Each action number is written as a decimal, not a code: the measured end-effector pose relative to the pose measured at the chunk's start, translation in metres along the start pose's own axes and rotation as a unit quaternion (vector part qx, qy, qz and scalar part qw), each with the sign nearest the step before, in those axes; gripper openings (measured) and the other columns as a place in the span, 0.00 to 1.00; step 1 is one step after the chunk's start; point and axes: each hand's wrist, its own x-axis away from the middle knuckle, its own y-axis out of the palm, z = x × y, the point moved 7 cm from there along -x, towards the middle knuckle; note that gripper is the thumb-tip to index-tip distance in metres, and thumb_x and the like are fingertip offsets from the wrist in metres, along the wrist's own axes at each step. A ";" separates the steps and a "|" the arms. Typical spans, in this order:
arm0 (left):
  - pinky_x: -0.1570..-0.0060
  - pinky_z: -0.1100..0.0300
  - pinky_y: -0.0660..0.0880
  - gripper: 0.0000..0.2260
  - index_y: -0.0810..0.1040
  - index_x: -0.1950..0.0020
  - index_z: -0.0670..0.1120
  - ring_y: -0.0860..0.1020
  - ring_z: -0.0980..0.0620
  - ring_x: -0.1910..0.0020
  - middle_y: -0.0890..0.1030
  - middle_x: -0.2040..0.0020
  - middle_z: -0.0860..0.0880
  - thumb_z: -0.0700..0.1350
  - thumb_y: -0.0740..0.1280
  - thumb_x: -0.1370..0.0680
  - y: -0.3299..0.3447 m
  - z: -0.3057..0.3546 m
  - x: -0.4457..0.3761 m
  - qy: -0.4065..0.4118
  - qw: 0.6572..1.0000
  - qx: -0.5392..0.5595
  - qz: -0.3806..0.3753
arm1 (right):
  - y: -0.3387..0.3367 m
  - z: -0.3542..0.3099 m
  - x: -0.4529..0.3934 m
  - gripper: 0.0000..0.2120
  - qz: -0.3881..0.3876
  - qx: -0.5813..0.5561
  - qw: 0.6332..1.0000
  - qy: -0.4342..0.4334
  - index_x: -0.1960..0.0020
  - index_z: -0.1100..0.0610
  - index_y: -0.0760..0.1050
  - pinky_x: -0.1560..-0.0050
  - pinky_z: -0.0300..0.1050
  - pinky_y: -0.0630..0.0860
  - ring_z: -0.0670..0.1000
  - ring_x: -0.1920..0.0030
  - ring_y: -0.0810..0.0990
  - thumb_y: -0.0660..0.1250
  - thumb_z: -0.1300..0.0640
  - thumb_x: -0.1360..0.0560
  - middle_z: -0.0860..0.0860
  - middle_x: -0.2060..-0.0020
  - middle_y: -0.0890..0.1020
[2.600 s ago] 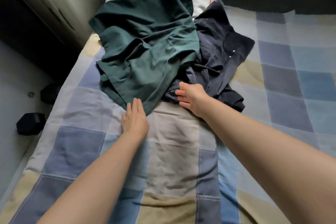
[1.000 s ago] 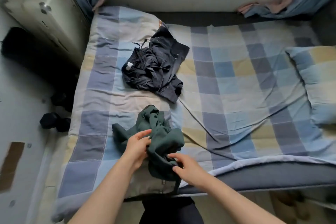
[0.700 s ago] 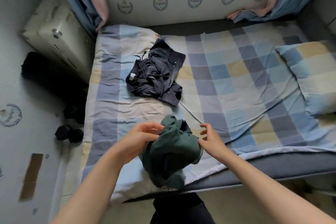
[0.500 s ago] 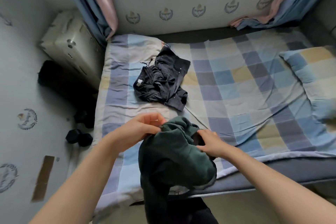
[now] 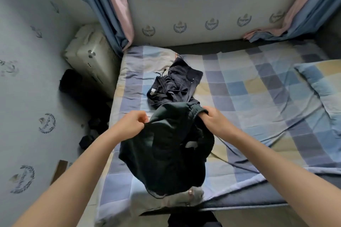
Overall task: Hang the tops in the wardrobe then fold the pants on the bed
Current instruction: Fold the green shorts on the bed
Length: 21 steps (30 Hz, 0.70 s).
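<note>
Dark green pants (image 5: 166, 149) hang in the air above the near edge of the bed (image 5: 258, 97). My left hand (image 5: 129, 125) pinches the waistband at its left end. My right hand (image 5: 214, 121) grips the elastic waistband at its right end. The legs droop down toward the bed's front edge. A crumpled dark navy garment (image 5: 175, 86) with a drawstring and a white label lies on the checked bedcover behind the green pants.
A checked pillow (image 5: 323, 83) lies at the right of the bed. A cream appliance (image 5: 90, 57) stands left of the bed by blue and pink curtains (image 5: 112, 9). Dark dumbbells (image 5: 88, 140) sit on the floor at the left.
I stood back from the bed and lifted the green pants off it. Both hands moved apart along the waistband, and the pants now hang more spread out.
</note>
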 end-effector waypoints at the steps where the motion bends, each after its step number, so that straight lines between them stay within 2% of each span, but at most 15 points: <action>1: 0.53 0.55 0.72 0.11 0.76 0.52 0.44 0.74 0.49 0.55 0.77 0.54 0.48 0.32 0.58 0.25 -0.001 -0.003 0.002 0.003 0.998 -0.038 0.058 | 0.000 -0.011 0.004 0.13 -0.005 0.000 1.000 -0.012 0.52 0.62 0.75 0.50 0.56 0.75 0.60 0.52 0.79 0.58 0.55 0.20 0.59 0.54 0.81; 2: 0.52 0.54 0.72 0.11 0.76 0.50 0.44 0.75 0.48 0.53 0.76 0.52 0.48 0.32 0.59 0.25 -0.001 0.001 0.008 0.039 0.990 -0.055 0.120 | 0.002 -0.021 0.007 0.10 -0.013 -0.003 1.000 -0.020 0.54 0.60 0.74 0.55 0.53 0.75 0.57 0.56 0.78 0.59 0.54 0.21 0.56 0.57 0.81; 4: 0.56 0.51 0.74 0.09 0.75 0.52 0.42 0.75 0.48 0.57 0.74 0.55 0.49 0.31 0.62 0.27 0.014 0.031 0.031 0.225 0.950 -0.064 0.207 | 0.006 -0.039 0.015 0.05 -0.024 -0.008 0.999 -0.025 0.56 0.54 0.71 0.62 0.45 0.70 0.50 0.63 0.74 0.64 0.53 0.24 0.50 0.62 0.78; 6: 0.61 0.54 0.72 0.06 0.75 0.57 0.43 0.73 0.47 0.61 0.75 0.59 0.48 0.33 0.62 0.27 0.050 0.068 0.065 0.438 0.869 -0.129 0.191 | 0.009 -0.056 0.022 0.02 -0.009 0.005 0.999 -0.043 0.56 0.50 0.72 0.59 0.44 0.72 0.47 0.61 0.75 0.65 0.54 0.26 0.47 0.62 0.78; 8: 0.58 0.56 0.72 0.06 0.77 0.58 0.44 0.74 0.47 0.60 0.77 0.59 0.47 0.36 0.62 0.24 0.088 0.083 0.085 0.558 0.783 -0.227 0.155 | 0.008 -0.073 0.029 0.03 0.006 0.009 0.998 -0.059 0.55 0.48 0.73 0.53 0.44 0.74 0.46 0.56 0.77 0.65 0.56 0.27 0.44 0.58 0.78; 10: 0.50 0.57 0.74 0.07 0.80 0.56 0.45 0.76 0.47 0.58 0.80 0.57 0.48 0.38 0.63 0.23 0.105 0.086 0.082 0.576 0.744 -0.300 0.157 | 0.003 -0.089 0.036 0.07 0.007 0.017 0.997 -0.069 0.56 0.45 0.73 0.55 0.41 0.74 0.44 0.56 0.77 0.65 0.57 0.29 0.41 0.57 0.78; 12: 0.43 0.56 0.73 0.11 0.82 0.55 0.46 0.79 0.48 0.58 0.81 0.58 0.49 0.39 0.60 0.25 0.106 0.084 0.069 0.541 0.733 -0.376 0.169 | -0.009 -0.100 0.044 0.08 0.014 0.022 0.997 -0.072 0.56 0.44 0.74 0.60 0.41 0.73 0.45 0.60 0.77 0.65 0.58 0.30 0.43 0.57 0.79; 14: 0.37 0.53 0.72 0.16 0.84 0.55 0.48 0.81 0.49 0.59 0.81 0.61 0.51 0.39 0.56 0.27 0.103 0.079 0.055 0.502 0.718 -0.452 0.168 | -0.022 -0.106 0.053 0.08 0.017 -0.001 0.998 -0.066 0.57 0.47 0.77 0.59 0.41 0.73 0.47 0.60 0.78 0.66 0.60 0.30 0.47 0.57 0.80; 16: 0.32 0.52 0.71 0.18 0.85 0.56 0.49 0.82 0.51 0.58 0.82 0.64 0.53 0.38 0.56 0.29 0.098 0.077 0.046 0.472 0.690 -0.521 0.175 | -0.037 -0.108 0.064 0.07 0.000 -0.020 0.997 -0.073 0.59 0.50 0.79 0.59 0.34 0.70 0.41 0.60 0.76 0.67 0.61 0.29 0.45 0.59 0.80; 17: 0.29 0.51 0.67 0.17 0.85 0.57 0.50 0.82 0.52 0.57 0.82 0.65 0.54 0.38 0.57 0.30 0.095 0.077 0.043 0.468 0.664 -0.555 0.181 | -0.044 -0.108 0.070 0.07 -0.017 -0.011 0.996 -0.082 0.60 0.50 0.80 0.60 0.30 0.68 0.38 0.61 0.76 0.67 0.61 0.29 0.44 0.60 0.80; 19: 0.26 0.48 0.56 0.13 0.84 0.63 0.50 0.82 0.53 0.56 0.81 0.69 0.55 0.38 0.61 0.32 0.085 0.083 0.037 0.480 0.614 -0.601 0.178 | -0.060 -0.103 0.083 0.05 -0.058 0.037 0.993 -0.094 0.59 0.50 0.81 0.63 0.26 0.68 0.36 0.64 0.75 0.69 0.58 0.28 0.42 0.62 0.81; 21: 0.27 0.46 0.56 0.13 0.81 0.67 0.51 0.81 0.53 0.59 0.79 0.72 0.55 0.37 0.60 0.33 0.071 0.096 0.036 0.514 0.583 -0.603 0.180 | -0.077 -0.083 0.095 0.03 -0.094 0.145 0.981 -0.091 0.57 0.47 0.81 0.63 0.29 0.69 0.37 0.63 0.76 0.69 0.51 0.27 0.42 0.62 0.81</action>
